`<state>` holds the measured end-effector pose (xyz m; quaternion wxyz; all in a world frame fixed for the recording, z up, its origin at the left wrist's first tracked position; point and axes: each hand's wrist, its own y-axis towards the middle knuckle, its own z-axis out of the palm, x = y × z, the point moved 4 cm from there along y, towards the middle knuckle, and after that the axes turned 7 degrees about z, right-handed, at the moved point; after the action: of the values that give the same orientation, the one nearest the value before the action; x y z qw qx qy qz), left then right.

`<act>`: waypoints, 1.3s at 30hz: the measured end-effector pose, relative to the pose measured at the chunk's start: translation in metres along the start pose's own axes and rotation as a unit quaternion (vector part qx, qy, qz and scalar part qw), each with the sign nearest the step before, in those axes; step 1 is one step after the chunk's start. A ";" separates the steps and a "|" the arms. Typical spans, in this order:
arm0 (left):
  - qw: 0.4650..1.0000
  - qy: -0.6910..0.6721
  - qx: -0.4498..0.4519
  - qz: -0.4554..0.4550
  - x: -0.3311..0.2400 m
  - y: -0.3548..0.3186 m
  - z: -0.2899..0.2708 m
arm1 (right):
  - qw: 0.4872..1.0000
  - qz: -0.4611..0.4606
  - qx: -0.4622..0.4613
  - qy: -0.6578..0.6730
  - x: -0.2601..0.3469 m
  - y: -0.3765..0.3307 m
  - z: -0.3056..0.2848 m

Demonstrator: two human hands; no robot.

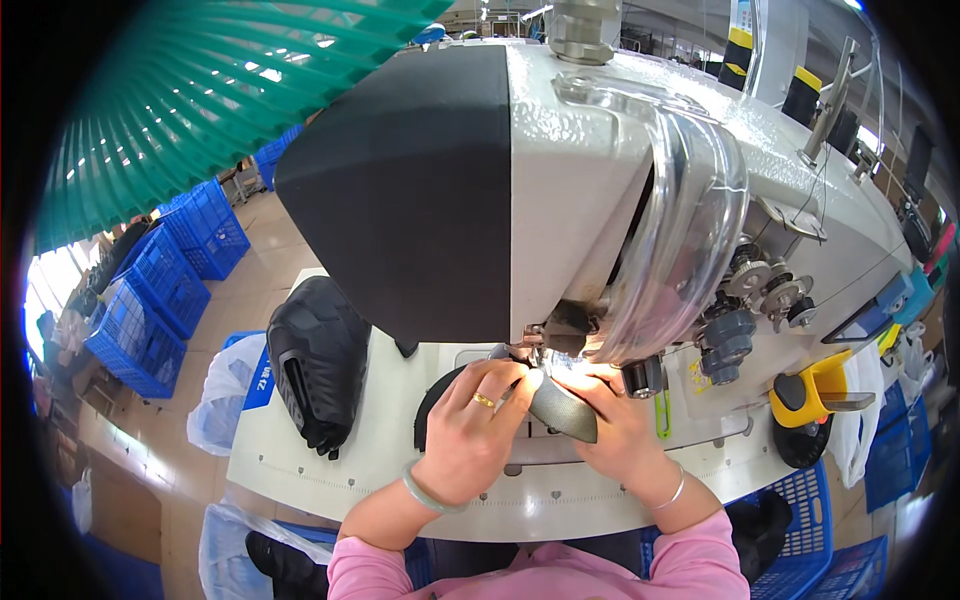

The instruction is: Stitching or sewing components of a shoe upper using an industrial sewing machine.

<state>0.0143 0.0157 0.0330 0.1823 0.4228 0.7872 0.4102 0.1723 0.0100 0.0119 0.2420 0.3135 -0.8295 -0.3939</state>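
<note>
My left hand [468, 432] and my right hand [618, 428] are closed on the two sides of a grey-green fabric piece with a curved edge, which looks like part of a shoe upper [563, 411]. They hold it under the needle area of a large white-and-black sewing machine [580, 130], by the lit presser foot [535, 345]. The fingertips are close to the foot and partly hidden. Beside my left hand, a dark curved part [428, 405] shows on the table. Farther left lies a black shoe upper [315, 365].
A slim green tool [663, 414] lies right of my right hand. A yellow-and-black object [815, 388] sits at the table's [330, 490] right side. Blue crates [140, 335] stand on the floor at left, and another crate [805, 520] with black items is at lower right. A green ribbed shade [220, 110] hangs upper left.
</note>
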 end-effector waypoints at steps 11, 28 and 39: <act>0.987 -0.101 -0.056 -0.109 0.021 0.002 0.000 | 0.997 0.054 0.029 -0.038 0.010 -0.002 0.005; 1.000 -0.014 -0.009 0.007 0.003 0.001 -0.001 | 0.992 0.108 0.054 0.045 -0.003 -0.013 0.002; 1.000 -0.015 0.014 0.013 0.005 0.007 -0.002 | 0.998 0.067 0.008 -0.011 0.004 -0.004 0.000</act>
<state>0.0132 0.0207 0.0399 0.1826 0.4418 0.7844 0.3953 0.1705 0.0050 0.0096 0.2566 0.2547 -0.8544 -0.3731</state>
